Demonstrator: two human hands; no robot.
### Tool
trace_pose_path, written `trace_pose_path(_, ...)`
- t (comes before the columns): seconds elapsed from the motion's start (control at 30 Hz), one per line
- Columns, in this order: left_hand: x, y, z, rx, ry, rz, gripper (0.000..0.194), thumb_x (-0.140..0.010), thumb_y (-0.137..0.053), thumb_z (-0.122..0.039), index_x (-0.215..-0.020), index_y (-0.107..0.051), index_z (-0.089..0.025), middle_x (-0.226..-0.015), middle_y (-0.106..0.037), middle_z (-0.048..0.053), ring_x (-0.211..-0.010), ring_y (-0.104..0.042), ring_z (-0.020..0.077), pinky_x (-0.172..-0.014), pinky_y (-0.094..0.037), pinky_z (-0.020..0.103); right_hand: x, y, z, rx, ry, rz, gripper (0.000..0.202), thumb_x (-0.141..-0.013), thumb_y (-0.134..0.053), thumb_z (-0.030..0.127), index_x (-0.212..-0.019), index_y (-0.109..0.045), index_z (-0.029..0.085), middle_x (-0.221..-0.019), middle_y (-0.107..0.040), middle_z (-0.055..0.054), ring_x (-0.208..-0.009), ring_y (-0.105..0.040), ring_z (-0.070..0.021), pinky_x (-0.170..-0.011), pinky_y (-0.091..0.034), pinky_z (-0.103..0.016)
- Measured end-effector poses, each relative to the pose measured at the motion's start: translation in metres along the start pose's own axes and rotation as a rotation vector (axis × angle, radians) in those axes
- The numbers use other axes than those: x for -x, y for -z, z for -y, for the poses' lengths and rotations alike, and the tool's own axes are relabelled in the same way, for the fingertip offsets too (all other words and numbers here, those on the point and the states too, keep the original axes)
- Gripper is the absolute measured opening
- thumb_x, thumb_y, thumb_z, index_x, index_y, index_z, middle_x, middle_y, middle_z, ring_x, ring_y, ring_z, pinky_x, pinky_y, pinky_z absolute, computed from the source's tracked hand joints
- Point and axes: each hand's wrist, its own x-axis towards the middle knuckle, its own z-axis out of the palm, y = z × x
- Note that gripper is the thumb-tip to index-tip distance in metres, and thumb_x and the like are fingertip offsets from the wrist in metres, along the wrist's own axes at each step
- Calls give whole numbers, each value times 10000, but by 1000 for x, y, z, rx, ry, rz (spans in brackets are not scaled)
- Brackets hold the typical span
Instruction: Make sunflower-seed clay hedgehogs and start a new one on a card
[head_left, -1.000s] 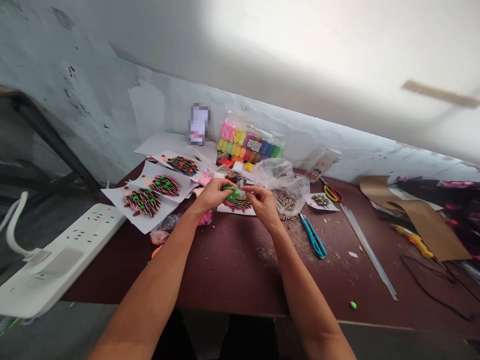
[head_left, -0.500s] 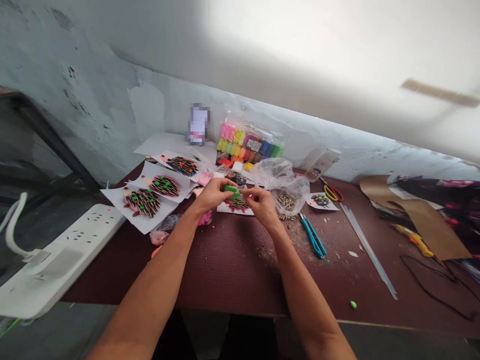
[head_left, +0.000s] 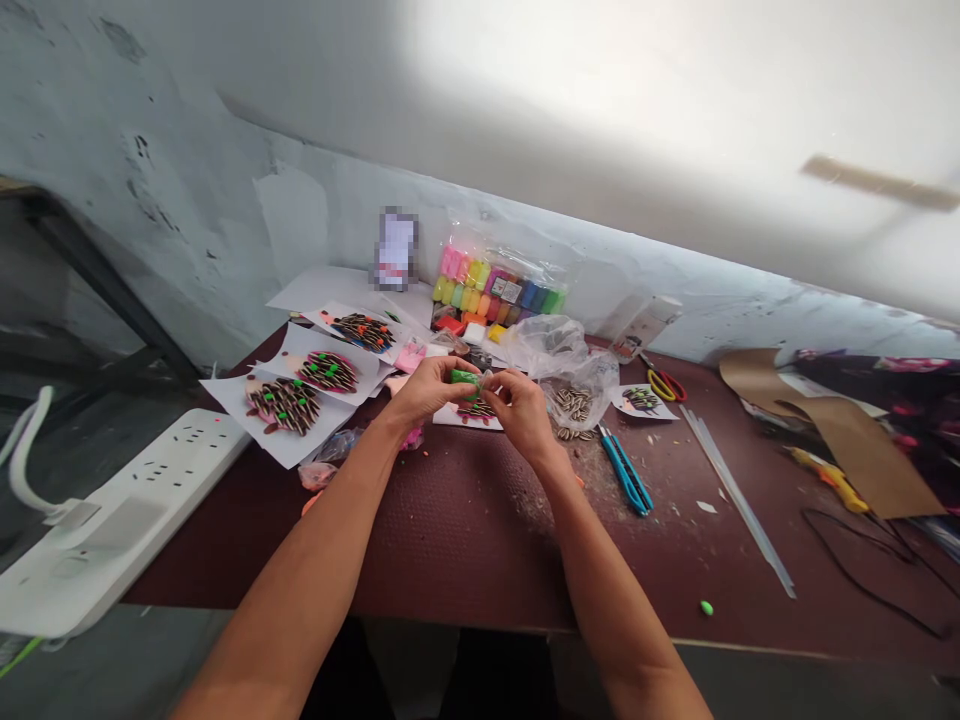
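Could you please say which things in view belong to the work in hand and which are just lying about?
Likely in use: green lump, between left hand and right hand; seed-studded card; striped seeds.
Seemingly lying about: scissors; cardboard; power strip.

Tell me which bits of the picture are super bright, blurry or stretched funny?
Head view: the white surface up top shows the strongest glare; the phone-shaped thing by the wall is covered in blocky squares; the power strip looks stretched near the left edge; the green lump in the left hand is too small and soft to show detail.
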Motion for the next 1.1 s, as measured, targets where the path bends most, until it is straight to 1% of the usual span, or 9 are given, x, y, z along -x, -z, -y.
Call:
trace_pose_path(0.2, -3, -1, 4, -60, 6, -43, 265, -650, -792, -66, -891, -687, -101, -701, -718, 22, -595, -672, 124, -570, -562, 225, 0, 1, 1, 2, 17, 62, 95, -854, -601, 191, -766, -631, 209, -818, -615, -26, -749, -554, -165, -707, -419, -272)
trace_pose_path(0.27, -4, 0, 4, -66, 8, -39, 255, -658, -777, -60, -891, -686, -103, -691, -710, 14, -584, -665, 119, -565, -559, 222, -1, 3, 0, -83, -4, 83, 101, -854, -603, 230, -756, -609, 208, -821, -613, -24, -755, -553, -162, -714, -436, -275)
trace_pose_path(0.33, -5, 3, 4, -81, 6, -81, 224, -661, -759, -48, -862, -679, -104, -661, -688, -2, -552, -642, 106, -548, -547, 213, -3, 5, -1, -209, -29, 82, 136, -855, -612, 309, -766, -609, 207, -895, -639, -41, -831, -582, -171, -736, -459, -278)
trace_pose_path(0.4, -6, 6, 2, -93, -1, -155, 191, -662, -741, -37, -823, -666, -107, -641, -664, -16, -524, -618, 94, -524, -530, 202, -5, 9, -3, -349, -66, 42, 204, -842, -631, 396, -773, -618, 205, -987, -666, -65, -954, -606, -194, -781, -478, -285)
trace_pose_path(0.47, -6, 9, 0, -78, -8, -200, 185, -670, -725, -37, -826, -659, -111, -659, -661, -17, -526, -620, 94, -506, -517, 195, -7, 12, -7, -453, -132, -29, 250, -821, -659, 448, -785, -634, 201, -995, -689, -76, -992, -618, -209, -808, -485, -295)
trace_pose_path(0.63, -4, 9, -5, -59, -14, -220, 189, -683, -695, -37, -855, -659, -108, -686, -671, -4, -533, -629, 94, -476, -494, 180, -8, 10, -19, -438, -284, -139, 337, -788, -667, 502, -853, -717, 175, -799, -697, -48, -744, -619, -177, -665, -486, -283)
trace_pose_path(0.83, -2, 5, -9, -20, 0, -253, 216, -674, -708, -37, -868, -645, -108, -664, -666, -9, -517, -644, 102, -435, -472, 166, -6, 2, -28, -442, -325, -85, 308, -708, -719, 446, -859, -734, 179, -752, -722, -35, -621, -625, -150, -591, -476, -264)
trace_pose_path(0.97, -3, 5, -9, -12, 1, -270, 189, -692, -680, -26, -858, -644, -108, -649, -664, -7, -514, -648, 105, -432, -467, 165, -6, -2, -34, -413, -331, -135, 287, -671, -723, 454, -758, -718, 182, -676, -696, -26, -573, -576, -143, -571, -457, -267)
trace_pose_path(1.1, -5, 8, -6, -16, -3, -271, 198, -701, -693, -41, -883, -651, -106, -659, -672, 1, -535, -661, 117, -446, -472, 174, -4, -3, -39, -266, -329, -149, 365, -747, -661, 536, -631, -642, 191, -566, -606, 5, -513, -482, -120, -523, -379, -252)
